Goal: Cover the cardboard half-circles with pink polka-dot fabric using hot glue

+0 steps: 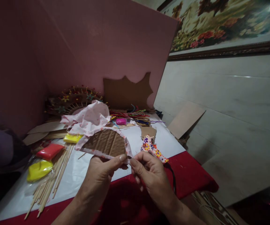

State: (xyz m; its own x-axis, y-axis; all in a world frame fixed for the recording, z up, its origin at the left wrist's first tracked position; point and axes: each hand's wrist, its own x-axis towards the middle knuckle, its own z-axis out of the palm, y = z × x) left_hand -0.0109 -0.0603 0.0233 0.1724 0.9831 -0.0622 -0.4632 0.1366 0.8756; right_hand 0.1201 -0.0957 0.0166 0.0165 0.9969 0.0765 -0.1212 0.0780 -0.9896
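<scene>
A half-round piece of brown cardboard (107, 143) has pale pink patterned fabric (127, 143) folded over its edge. My left hand (103, 173) is closed on its lower right part, thumb on top near the corner. At that same corner my right hand (149, 176) pinches the fabric edge between thumb and fingers. Just beyond my right hand lies a glue gun wrapped in flowered cloth (152, 149), its black cord running down past the table edge. Behind the cardboard is a crumpled heap of the pink fabric (94, 115).
Wooden sticks (60, 172), yellow (39, 171) and red (50, 151) packets lie at left. A decorated arch (76, 98) and jagged cardboard (127, 92) stand behind. Scissors (142, 122) and a pink packet (121, 121) lie mid-table. Red cloth (191, 175) covers the front edge.
</scene>
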